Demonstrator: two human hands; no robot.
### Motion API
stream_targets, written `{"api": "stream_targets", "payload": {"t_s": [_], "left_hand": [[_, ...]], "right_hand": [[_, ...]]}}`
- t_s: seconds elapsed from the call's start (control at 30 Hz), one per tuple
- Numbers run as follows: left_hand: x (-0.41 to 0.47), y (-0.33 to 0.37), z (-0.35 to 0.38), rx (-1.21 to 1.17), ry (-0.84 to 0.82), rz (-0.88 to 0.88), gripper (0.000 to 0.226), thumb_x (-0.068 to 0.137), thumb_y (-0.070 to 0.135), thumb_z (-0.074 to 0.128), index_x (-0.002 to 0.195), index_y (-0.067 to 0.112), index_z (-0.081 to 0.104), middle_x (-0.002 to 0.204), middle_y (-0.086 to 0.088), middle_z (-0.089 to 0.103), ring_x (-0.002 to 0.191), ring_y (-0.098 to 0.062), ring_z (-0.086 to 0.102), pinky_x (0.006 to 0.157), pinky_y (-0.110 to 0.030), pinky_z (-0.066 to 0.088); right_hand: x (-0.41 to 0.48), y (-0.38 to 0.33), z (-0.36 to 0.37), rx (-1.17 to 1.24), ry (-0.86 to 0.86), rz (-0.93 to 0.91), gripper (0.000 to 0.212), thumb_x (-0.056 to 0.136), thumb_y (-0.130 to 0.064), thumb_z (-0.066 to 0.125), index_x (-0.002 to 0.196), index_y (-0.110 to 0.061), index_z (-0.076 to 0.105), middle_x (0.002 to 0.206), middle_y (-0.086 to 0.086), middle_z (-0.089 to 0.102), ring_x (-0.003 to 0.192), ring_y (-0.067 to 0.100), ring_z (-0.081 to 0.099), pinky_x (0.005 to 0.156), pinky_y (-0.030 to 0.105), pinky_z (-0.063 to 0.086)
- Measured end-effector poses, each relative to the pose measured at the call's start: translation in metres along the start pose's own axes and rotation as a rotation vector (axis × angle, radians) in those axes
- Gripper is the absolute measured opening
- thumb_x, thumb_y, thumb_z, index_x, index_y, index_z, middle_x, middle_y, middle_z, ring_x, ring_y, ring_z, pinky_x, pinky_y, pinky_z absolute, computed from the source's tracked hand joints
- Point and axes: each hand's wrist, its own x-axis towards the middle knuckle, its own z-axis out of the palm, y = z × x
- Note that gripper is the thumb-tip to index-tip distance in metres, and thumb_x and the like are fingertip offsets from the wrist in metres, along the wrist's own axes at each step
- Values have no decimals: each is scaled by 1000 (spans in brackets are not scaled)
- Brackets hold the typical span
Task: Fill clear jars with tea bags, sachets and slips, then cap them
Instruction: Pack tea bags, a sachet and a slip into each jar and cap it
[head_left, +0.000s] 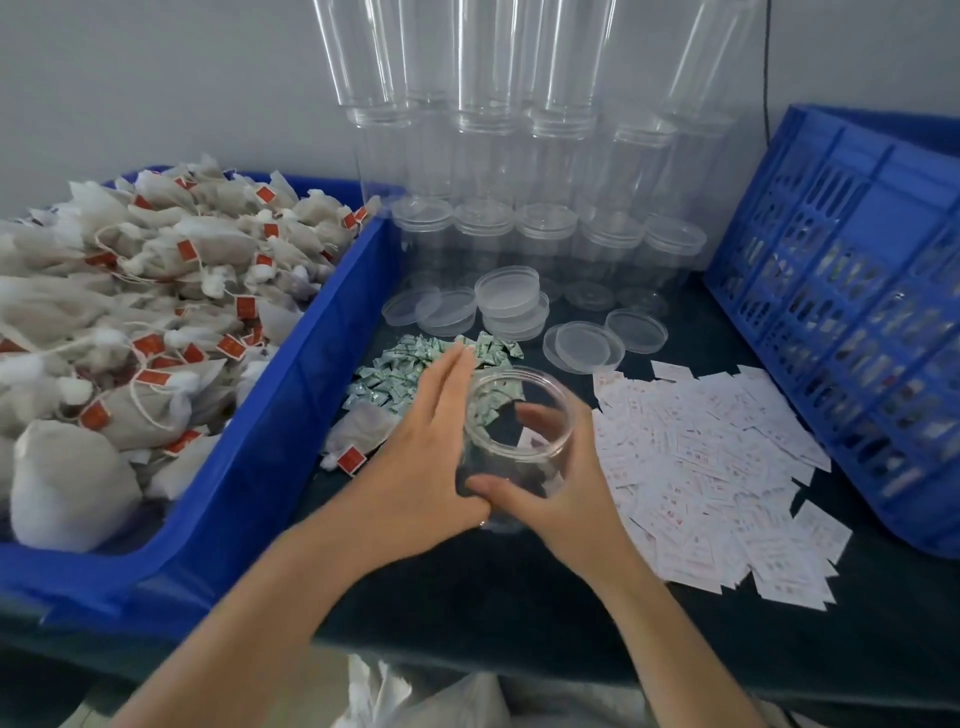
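One blue bin stood at the left on the dark surface, heaped with tea bags, each with a string and a red tag, too many to count. One loose tea bag lay on the surface just beside the bin's right wall. Beyond it spread a single pile of small green sachets, also past counting. The left hand lay with its fingers straight and together, flat against the left side of one clear jar and gripping nothing, its fingertips reaching over the sachets. The jar sat between the two hands, tipped so that its mouth faced up and toward the camera. The right hand held it, the thumb across the near side and the fingers curled round the right side. Behind the hands lay loose clear lids: two overlapping, then a stack of what looked like three, then two side by side; any farther back were too blurred to count. At the back stood stacked jars, five across in the front row, in tall columns against the wall. To the right of the held jar spread one wide scatter of white printed slips, uncountable. One blue slatted crate leaned at the far right.
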Motion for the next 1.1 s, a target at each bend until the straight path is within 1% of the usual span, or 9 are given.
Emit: {"api": "stream_targets", "payload": {"t_s": [0.1,0.2,0.33,0.47,0.57,0.77,0.83,0.97,1.1], "left_hand": [[-6,-7,-55,51,103,53,87,80,14,69,147,39,20,151,32,5,120,-21,50,84,-15,44],[1,-24,-107,-79,352,-6,51,86,-2,57,116,39,56,132,21,47,116,-5,52,96,-18,40],[20,-66,-146,-71,682,-169,37,91,-4,49,96,29,65,105,6,67,102,-8,63,93,-30,49],[34,-115,-139,236,277,-410,40,90,5,61,129,15,55,134,-10,54,121,-26,52,96,-37,42],[37,-124,-126,451,24,-428,46,91,17,63,134,18,49,133,-9,54,118,-30,52,97,-42,42],[38,-114,-123,522,140,-382,16,91,12,56,97,21,67,100,-3,68,100,-26,61,103,-44,38],[36,-105,-128,521,278,-389,8,91,18,60,89,20,67,96,-4,69,93,-25,61,91,-41,44],[26,-68,-146,27,667,-297,12,83,17,73,94,17,68,86,4,63,82,-16,58,75,-31,46],[15,-4,-149,-178,433,29,25,74,14,79,82,34,67,77,11,69,73,3,62,74,-12,49]], "right_hand": [[-8,7,20,-13,27,-31,87,64,-43,89,135,-45,39,128,-29,53,129,0,49,100,13,42],[-12,7,28,8,24,-16,86,62,-56,87,132,-57,38,130,-28,52,130,2,49,103,16,43],[-13,6,32,10,34,-13,84,63,-52,87,131,-61,37,129,-28,54,128,3,51,101,14,43],[-14,7,33,-3,46,11,86,62,-53,86,131,-61,36,125,-28,55,125,0,52,96,10,44],[-14,8,33,-5,51,24,86,61,-54,86,131,-61,36,124,-28,54,126,-1,51,94,9,43],[-15,8,33,-7,54,29,86,62,-54,85,131,-62,35,124,-29,54,125,-3,51,93,6,41],[-15,8,32,-2,50,33,86,61,-54,85,131,-63,35,123,-30,54,125,-3,51,93,7,41],[-14,10,33,-3,47,36,87,61,-56,85,132,-62,34,123,-31,53,126,-2,50,95,10,44],[-14,10,34,-3,49,31,87,62,-57,85,131,-64,33,124,-30,52,127,0,50,99,15,45]]}}
